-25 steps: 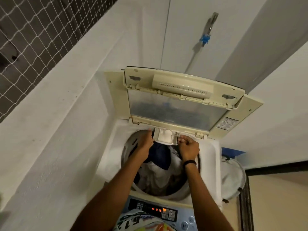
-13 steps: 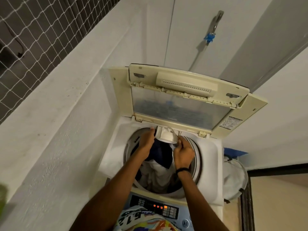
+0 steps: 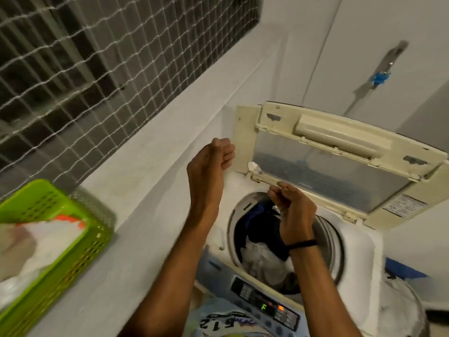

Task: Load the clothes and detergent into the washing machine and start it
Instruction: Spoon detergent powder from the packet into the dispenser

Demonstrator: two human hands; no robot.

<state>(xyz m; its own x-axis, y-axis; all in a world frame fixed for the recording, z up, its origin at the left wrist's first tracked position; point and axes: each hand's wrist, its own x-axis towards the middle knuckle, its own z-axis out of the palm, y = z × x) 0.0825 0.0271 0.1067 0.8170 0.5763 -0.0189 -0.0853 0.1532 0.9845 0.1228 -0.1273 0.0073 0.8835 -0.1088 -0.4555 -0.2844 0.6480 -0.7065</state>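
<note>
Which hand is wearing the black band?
The right hand, over the washing machine's drum: a black band circles its wrist. The left hand, held higher, has a bare wrist.

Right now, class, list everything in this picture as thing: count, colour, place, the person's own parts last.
washing machine: one, white, centre right
lid: one, cream with clear pane, standing open at the back
clothes: several, dark blue and white, in the drum
control panel: one, dark, front edge, green and orange lights lit
basket: one, green, on the ledge at left, holding a white and orange bag
netting: one, white, upper left
tap: one, blue fitting, wall upper right
hamper: one, white, right of the machine
left hand: one, up beside the lid, fingers curled, empty
right hand: one, over the drum, fingers curled, black wristband
</note>
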